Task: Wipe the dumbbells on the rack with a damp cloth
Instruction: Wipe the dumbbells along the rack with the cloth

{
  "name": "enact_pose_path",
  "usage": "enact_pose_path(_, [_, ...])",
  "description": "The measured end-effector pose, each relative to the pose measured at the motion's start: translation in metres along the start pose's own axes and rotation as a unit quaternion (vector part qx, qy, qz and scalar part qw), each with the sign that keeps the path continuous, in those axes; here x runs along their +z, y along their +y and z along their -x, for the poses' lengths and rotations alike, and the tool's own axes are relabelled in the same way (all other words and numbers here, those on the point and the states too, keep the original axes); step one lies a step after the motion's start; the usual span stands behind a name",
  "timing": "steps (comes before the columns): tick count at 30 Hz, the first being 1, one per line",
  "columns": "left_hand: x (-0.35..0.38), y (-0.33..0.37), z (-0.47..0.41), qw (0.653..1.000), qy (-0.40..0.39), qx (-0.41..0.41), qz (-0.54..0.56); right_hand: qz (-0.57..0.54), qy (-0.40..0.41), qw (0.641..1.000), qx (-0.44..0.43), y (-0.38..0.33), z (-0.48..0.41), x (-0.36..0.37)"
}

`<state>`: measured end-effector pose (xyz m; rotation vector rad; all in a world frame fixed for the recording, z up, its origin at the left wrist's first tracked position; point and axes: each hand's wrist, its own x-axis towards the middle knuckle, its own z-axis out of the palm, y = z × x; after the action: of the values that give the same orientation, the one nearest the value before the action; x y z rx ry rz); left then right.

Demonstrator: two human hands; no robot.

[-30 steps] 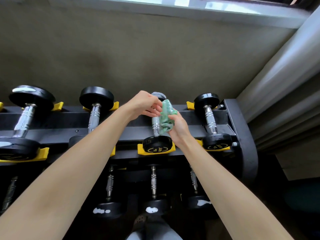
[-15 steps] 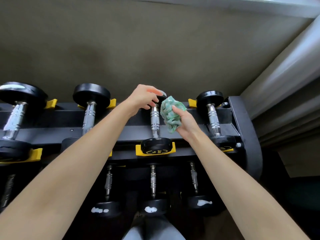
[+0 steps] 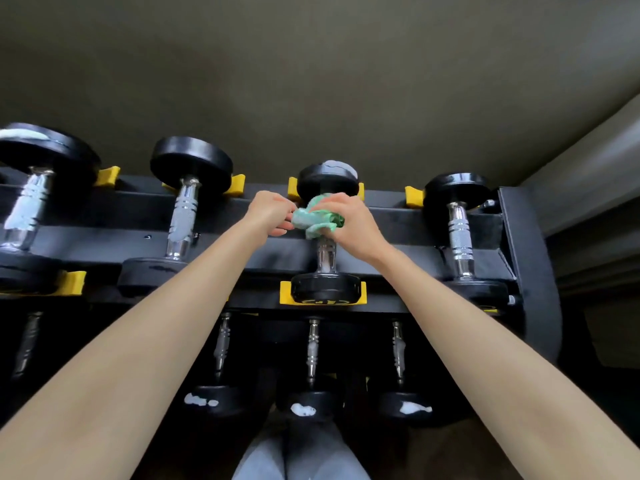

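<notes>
Seen from a person's head, looking down along both bare forearms at a two-tier dumbbell rack [image 3: 526,254].

Nearest, at the bottom edge, are the person's grey trousers [image 3: 301,459]. Just beyond them is the lower tier, where small dumbbells [image 3: 313,344] lie with their chrome handles pointing away. Their black near heads carry pale, worn patches.

Above that, on the upper tier, is the dumbbell being wiped [image 3: 325,289], third from the left. It lies lengthwise, each black head seated in a yellow cradle [image 3: 287,294], which likely keeps it from rolling while it is rubbed. The near head bears yellow lettering on its rim, too small and curved to read. No other brand or label is legible.

The right hand [image 3: 349,220] is clenched around a crumpled green cloth [image 3: 313,220], wrapping it over the far part of the chrome handle, just below the far head. That grip would let the cloth slide or twist along the bar. The left hand [image 3: 270,213], fingers curled, meets the cloth's left end and appears to pinch it, probably to keep the wad bunched against the metal.

Neighbouring dumbbells [image 3: 187,209] rest in the same way on either side, in their own cradles.

Farthest away, a plain olive-grey wall [image 3: 311,81] rises behind the rack.
</notes>
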<state>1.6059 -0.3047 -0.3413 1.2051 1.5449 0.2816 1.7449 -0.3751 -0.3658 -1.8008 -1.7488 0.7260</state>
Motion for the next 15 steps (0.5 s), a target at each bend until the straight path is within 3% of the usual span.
enact_pose_path(4, [-0.002, -0.004, -0.001, 1.000, 0.002, -0.010, -0.005, 0.023, -0.091, 0.995, -0.036, -0.012, 0.011, 0.001])
enact_pose_path(8, [-0.006, -0.004, 0.002, 1.000, 0.008, -0.019, -0.005, -0.006, -0.161, 0.987, 0.020, -0.018, 0.022, -0.002])
enact_pose_path(15, [-0.004, -0.001, 0.012, 1.000, -0.001, -0.020, -0.007, -0.122, -0.147, 0.971, 0.141, -0.013, 0.039, -0.017])
